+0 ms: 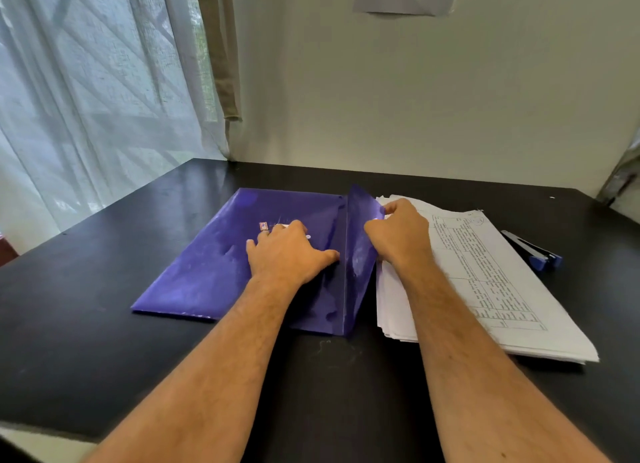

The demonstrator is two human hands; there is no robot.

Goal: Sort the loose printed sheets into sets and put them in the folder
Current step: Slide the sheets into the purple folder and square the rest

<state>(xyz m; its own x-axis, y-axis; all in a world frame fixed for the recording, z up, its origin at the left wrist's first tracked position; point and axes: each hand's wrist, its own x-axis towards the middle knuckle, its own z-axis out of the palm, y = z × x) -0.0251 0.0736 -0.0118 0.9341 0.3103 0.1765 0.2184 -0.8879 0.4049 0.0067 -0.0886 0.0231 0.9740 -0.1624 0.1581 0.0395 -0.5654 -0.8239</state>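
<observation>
Head view showed the left hand (287, 251) flat on the thin, slick purple folder (221, 265) mid-table, the right hand's (398, 234) grip pinching its floppy flap (360, 254), with the light, limp printed sheets (485, 275) stacked at three o'clock.

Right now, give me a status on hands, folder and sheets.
Left hand flat on folder. Right hand pinching flap up. Sheets stacked outside, right.
</observation>
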